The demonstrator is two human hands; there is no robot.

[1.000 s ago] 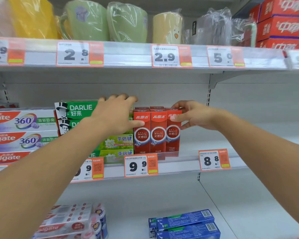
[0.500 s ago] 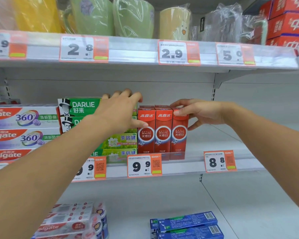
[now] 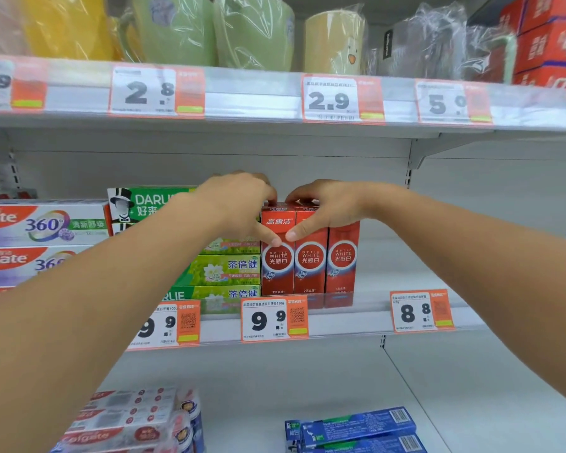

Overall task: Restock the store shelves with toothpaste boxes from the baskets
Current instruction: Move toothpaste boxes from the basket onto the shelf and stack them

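Three red Optic White toothpaste boxes (image 3: 310,273) stand upright side by side on the middle shelf (image 3: 356,318), above a 9.9 price tag (image 3: 273,318). My left hand (image 3: 239,204) reaches over the top of the leftmost box (image 3: 276,273), fingers curled behind it and thumb pressed on its front. My right hand (image 3: 321,207) covers the tops of the middle and right boxes, with its thumb on the middle box's front. The box tops are mostly hidden by my hands. No basket is in view.
Green Darlie boxes (image 3: 144,204) and tea-green boxes (image 3: 229,269) are stacked directly left of the red ones, with Colgate 360 boxes (image 3: 43,223) farther left. Wrapped cups (image 3: 252,31) fill the upper shelf. The lower shelf holds blue boxes (image 3: 356,426) and Colgate packs (image 3: 128,420).
Both hands have moved inward onto the tops of the red boxes. The left hand left the Darlie stack; the right hand slid left from the rightmost box, and the thumbs now nearly meet.
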